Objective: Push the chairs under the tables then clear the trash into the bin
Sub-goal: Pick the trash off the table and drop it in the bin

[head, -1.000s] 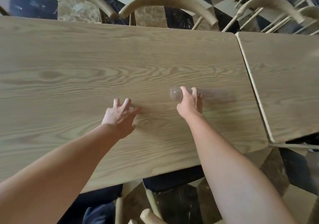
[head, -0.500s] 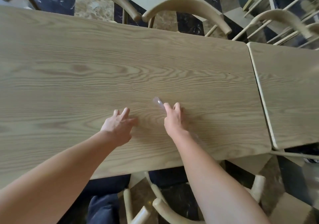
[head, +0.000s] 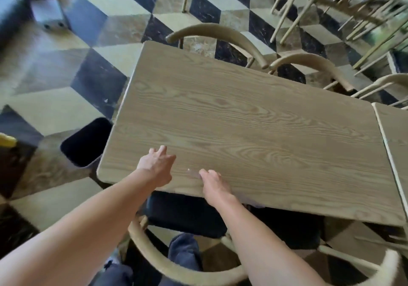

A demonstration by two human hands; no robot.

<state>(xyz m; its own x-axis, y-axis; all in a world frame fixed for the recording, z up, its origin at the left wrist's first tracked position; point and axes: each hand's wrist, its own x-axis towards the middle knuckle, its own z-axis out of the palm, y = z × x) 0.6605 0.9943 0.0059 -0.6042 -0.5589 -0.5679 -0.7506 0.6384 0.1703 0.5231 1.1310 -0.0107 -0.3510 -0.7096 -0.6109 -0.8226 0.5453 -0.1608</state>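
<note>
My right hand point(head: 213, 184) grips a clear plastic bottle point(head: 191, 172) just above the near edge of the wooden table point(head: 254, 131). Only the bottle's faint tip shows past my fingers; the rest is hidden or too transparent to make out. My left hand point(head: 157, 166) hovers over the table a short way to the left, fingers loosely spread and holding nothing I can see. A black bin point(head: 85, 142) stands open on the floor at the table's left end, left of my left hand.
A chair with a black seat point(head: 185, 217) and curved wooden back point(head: 176, 266) is tucked under the near side, against my legs. Two curved chair backs point(head: 220, 35) stand along the far side. A second table point(head: 395, 135) adjoins on the right. More chairs crowd the far right.
The view has swung left, bringing the bin and the table's left end into sight. My right hand has drawn the bottle back toward the near edge and left. The left hand kept its pose.
</note>
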